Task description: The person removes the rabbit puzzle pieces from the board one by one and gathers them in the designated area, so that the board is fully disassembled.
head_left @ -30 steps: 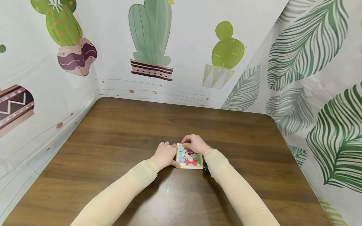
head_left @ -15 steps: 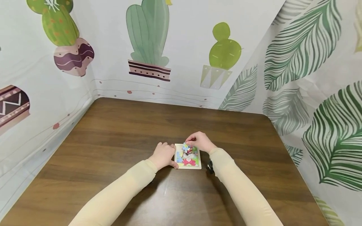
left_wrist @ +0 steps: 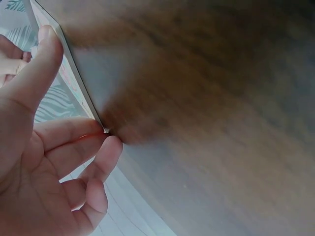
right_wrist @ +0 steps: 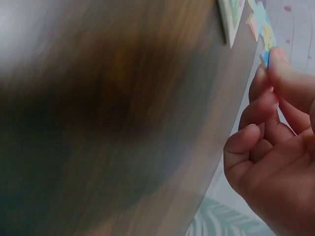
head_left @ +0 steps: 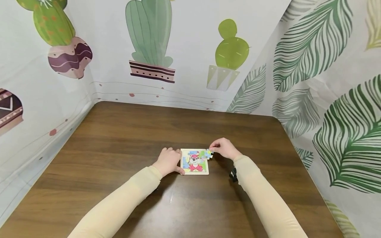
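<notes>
A small jigsaw puzzle in a pale wooden tray (head_left: 196, 174) lies on the table, its picture a red-and-white cartoon animal on blue and green. Pale bare backing shows in the picture's upper left. My left hand (head_left: 168, 161) holds the tray's left side, thumb at the near corner and fingers at the far one; the left wrist view shows the tray's edge (left_wrist: 78, 81) between them. Just off the tray's right side, my right hand (head_left: 225, 147) pinches a blue-and-yellow puzzle piece (head_left: 209, 154) between thumb and fingertips. In the right wrist view the piece (right_wrist: 267, 33) juts from the fingertips.
The brown wooden table (head_left: 143, 125) extends on all sides of the puzzle. Behind it and at the sides hang white wall coverings (head_left: 190, 49) printed with cacti and leaves. A black device (head_left: 233, 175) sits under the right wrist.
My right hand has lifted the blue-and-yellow piece from the puzzle's upper part and carried it right, past the tray's edge. My left hand keeps its hold on the tray.
</notes>
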Motion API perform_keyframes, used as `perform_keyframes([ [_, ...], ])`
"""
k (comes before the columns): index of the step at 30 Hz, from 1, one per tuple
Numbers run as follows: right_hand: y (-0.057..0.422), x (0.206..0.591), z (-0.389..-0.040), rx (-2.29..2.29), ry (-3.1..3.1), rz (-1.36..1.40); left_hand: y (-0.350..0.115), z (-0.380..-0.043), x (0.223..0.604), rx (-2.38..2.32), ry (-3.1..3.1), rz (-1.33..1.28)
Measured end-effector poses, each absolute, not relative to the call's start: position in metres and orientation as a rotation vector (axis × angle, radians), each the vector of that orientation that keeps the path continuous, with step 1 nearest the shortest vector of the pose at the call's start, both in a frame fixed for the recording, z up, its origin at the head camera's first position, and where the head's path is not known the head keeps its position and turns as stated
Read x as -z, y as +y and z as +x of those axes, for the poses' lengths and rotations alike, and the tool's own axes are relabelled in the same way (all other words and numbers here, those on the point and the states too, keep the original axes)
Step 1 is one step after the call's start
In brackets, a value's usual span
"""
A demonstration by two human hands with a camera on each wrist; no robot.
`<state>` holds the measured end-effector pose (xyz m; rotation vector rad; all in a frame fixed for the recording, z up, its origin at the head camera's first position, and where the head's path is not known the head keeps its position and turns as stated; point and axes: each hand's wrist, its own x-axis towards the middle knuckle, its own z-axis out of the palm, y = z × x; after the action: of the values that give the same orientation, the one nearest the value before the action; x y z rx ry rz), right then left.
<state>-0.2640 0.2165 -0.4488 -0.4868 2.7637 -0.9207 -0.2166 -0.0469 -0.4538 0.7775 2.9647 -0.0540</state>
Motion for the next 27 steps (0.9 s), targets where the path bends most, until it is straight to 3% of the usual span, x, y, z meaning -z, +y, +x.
perform_keyframes([
  [27,0.237,0.469,-0.266,0.869,2.892,-0.381,-0.045,-0.214,0.454,0.08,2.965,0.751],
])
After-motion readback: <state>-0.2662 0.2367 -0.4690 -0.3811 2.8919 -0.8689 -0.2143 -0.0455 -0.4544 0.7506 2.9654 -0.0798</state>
